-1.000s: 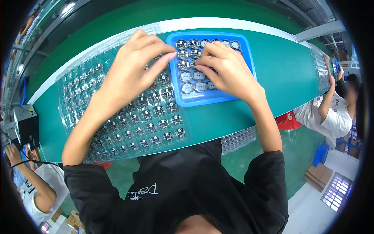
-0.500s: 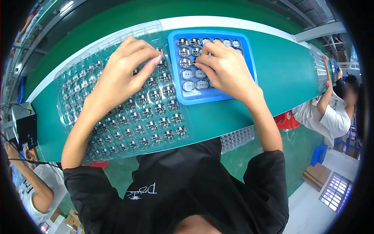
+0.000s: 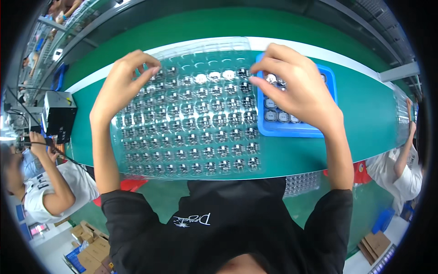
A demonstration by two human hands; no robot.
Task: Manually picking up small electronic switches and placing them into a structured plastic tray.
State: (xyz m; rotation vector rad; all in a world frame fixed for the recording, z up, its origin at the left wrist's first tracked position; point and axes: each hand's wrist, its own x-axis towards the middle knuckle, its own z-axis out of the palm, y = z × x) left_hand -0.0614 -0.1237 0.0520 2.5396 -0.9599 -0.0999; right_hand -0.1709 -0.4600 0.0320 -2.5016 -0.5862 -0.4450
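A clear plastic blister tray lies across the green worktable, its pockets filled with rows of small round black-and-silver electronic parts. Over its far left corner is my left hand, thumb and fingertips drawn together; whatever sits between them is too small to make out. My right hand hovers across the left rim of a blue tray. Its thumb and index finger are apart, close to a part at the blister tray's far right edge. Round grey-white parts stand in rows in the blue tray, partly hidden by that hand.
A black-and-grey box-shaped device with cables stands at the table's left end. Co-workers in white shirts sit left and right. Another clear tray of parts shows below the table's near edge. Cardboard boxes lie at lower left.
The view has swung left, so the trays appear farther right. My left hand has shifted left along the blister tray. My right hand has left the blue tray's middle for the blister tray's edge.
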